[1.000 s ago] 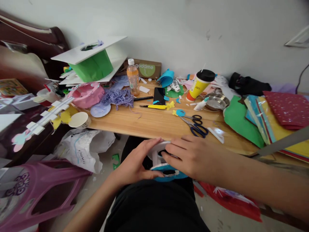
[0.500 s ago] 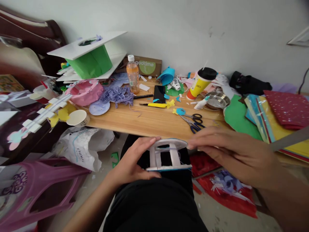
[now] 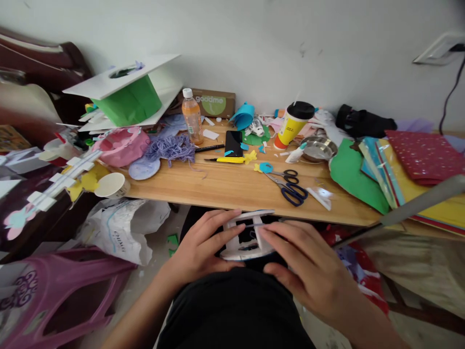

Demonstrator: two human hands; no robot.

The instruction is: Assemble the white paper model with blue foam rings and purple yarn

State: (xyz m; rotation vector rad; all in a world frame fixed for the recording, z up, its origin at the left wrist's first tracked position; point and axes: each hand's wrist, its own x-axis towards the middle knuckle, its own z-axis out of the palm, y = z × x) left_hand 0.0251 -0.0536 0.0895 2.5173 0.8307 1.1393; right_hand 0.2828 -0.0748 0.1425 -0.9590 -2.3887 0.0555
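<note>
Over my lap, my left hand (image 3: pixel 205 240) grips the left side of a small white foam frame (image 3: pixel 232 254), fingers on top and thumb below. The frame has two flat pieces joined by short posts. A thin purple strand (image 3: pixel 253 225) runs across its upper part. My right hand (image 3: pixel 303 257) holds the frame's right side, its fingertips against a post by the strand and its thumb lower down. Parts of the frame are hidden behind the fingers.
On the wooden table (image 3: pixel 203 186) lie scissors (image 3: pixel 292 191), a yellow cutter (image 3: pixel 230 160), a phone (image 3: pixel 233 143) and purple yarn (image 3: pixel 172 148). A bottle (image 3: pixel 192 116) and a lidded cup (image 3: pixel 294 125) stand behind. A grey bar (image 3: pixel 417 203) slants in at right; a purple stool (image 3: pixel 61 291) is at left.
My right hand has moved left and in from the table edge onto the frame's right side. The frame has tilted in my left hand. The view has shifted slightly right.
</note>
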